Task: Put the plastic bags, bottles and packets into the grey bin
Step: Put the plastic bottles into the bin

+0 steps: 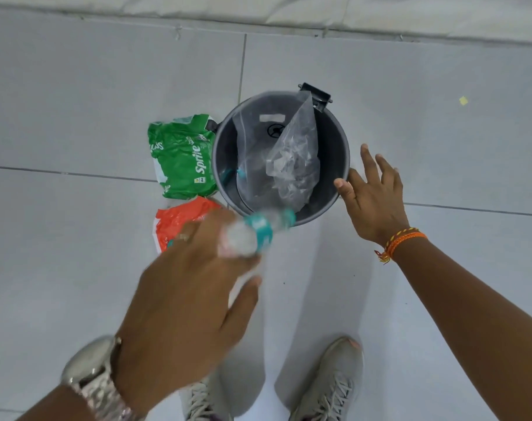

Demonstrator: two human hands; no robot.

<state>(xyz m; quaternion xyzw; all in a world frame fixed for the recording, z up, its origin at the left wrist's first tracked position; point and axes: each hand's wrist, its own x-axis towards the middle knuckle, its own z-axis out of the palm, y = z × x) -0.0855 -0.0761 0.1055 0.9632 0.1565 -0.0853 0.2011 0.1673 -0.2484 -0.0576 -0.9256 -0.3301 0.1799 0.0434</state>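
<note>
The round grey bin (337, 153) stands on the tiled floor with clear plastic bags (292, 159) inside it. A clear bottle with a teal label (258, 229), blurred by motion, is held by my left hand (185, 287) just at the bin's near rim. On the bin's right side, my right hand (374, 196) hovers with its fingers spread and its thumb by the rim. A green Sprite packet (182, 156) lies on the floor against the bin's left side. An orange packet (179, 220) lies below it, partly hidden by my left hand.
My two feet in light sneakers (328, 381) stand on the grey tiles just below the bin. A pale raised ledge (258, 13) runs across the top of the view. A small yellow scrap (463, 100) lies on the floor at the right.
</note>
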